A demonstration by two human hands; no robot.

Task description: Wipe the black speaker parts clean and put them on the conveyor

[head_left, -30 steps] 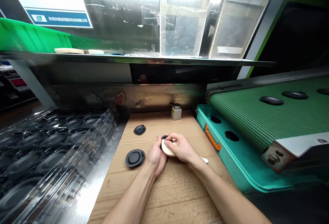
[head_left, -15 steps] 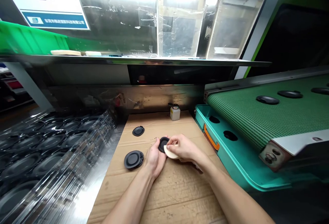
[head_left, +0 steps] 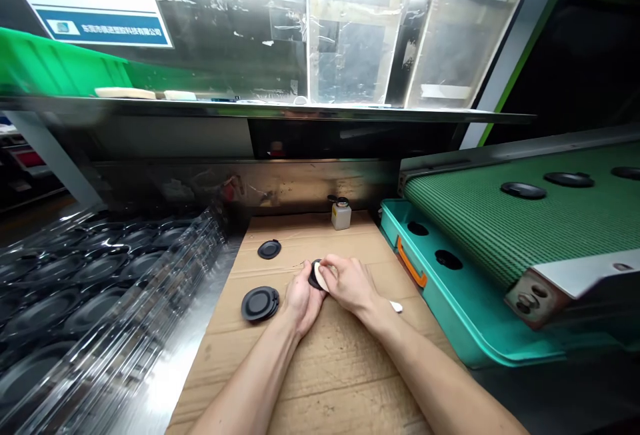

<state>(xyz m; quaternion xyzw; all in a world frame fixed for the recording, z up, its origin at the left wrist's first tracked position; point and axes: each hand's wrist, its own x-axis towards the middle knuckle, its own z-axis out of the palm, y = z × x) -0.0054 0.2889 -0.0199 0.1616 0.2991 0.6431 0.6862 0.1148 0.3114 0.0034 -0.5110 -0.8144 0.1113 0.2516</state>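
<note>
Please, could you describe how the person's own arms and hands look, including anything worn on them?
The left hand and right hand are both bare, without gloves. The left forearm and right forearm are uncovered as far as they show: no sleeve, watch or bracelet is visible, nor any clear marking.

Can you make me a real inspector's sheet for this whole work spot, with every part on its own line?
Surface: creased brown cardboard sheet.
Things in use: round black disc; cream pad partly covering it.
Clutter: disc stack, lone disc, small square bottle, partly hidden white item.
Hands: left hand holds the black disc; right hand grips the pad.
Cables: nothing seen.
Surroundings: clear plastic trays at left; teal bin and green conveyor belt at right; green crate on the shelf.
</note>
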